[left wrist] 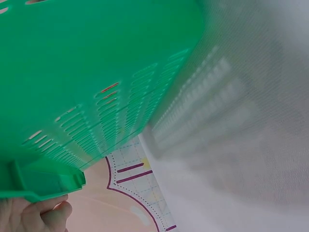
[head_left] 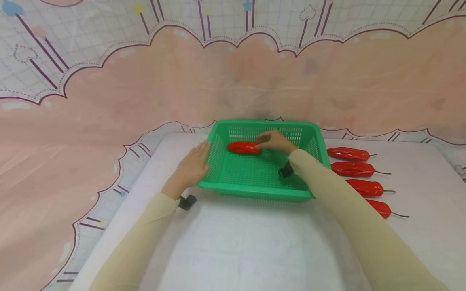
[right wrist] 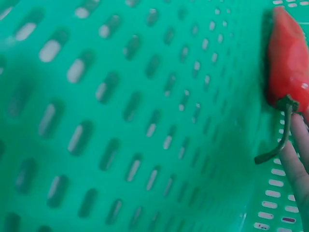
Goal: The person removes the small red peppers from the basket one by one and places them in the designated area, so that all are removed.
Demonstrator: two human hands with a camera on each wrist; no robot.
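Observation:
A green plastic basket (head_left: 255,192) with slotted walls stands on the white table. My left hand (head_left: 193,163) lies at its left rim with fingers stretched out; in the left wrist view the fingers (left wrist: 54,215) show at the rim's edge. Inside, near the back wall, a red chili pepper (head_left: 243,148) lies lengthwise. Over its right end is my right hand (head_left: 275,141), thumb and fingers apart. The right wrist view has the pepper (right wrist: 288,58) with its green stem (right wrist: 282,145) hanging free and fairly straight fingers (right wrist: 295,159) beside it.
To the right of the basket, several red chili peppers (head_left: 353,169) lie in a column, stems pointing right; my right sleeve (head_left: 349,214) partly covers the nearer ones. A patterned pink and white cloth (head_left: 233,81) hangs behind the table.

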